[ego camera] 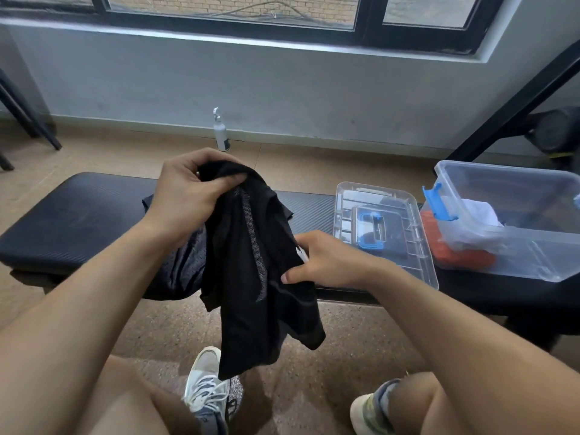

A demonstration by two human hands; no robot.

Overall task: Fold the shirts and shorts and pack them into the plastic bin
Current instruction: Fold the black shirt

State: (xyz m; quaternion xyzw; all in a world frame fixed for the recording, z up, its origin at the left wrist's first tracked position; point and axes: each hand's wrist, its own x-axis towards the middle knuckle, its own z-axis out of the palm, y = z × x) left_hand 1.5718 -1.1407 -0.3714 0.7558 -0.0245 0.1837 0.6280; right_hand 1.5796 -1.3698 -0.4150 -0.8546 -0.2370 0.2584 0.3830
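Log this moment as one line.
left hand: grips black garment | right hand: pinches garment | bin: open, partly packed

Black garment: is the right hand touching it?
Touching. The head view shows the right hand pinching the black garment's edge, fingers curled over the cloth; the left hand grips its top.

White spray bottle (220,133) on floor by wall; black bench (78,215); window (235,7)

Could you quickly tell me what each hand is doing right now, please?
Left hand: fingers grip the top of the black fabric garment.
Right hand: fingers pinch the same garment's side edge.
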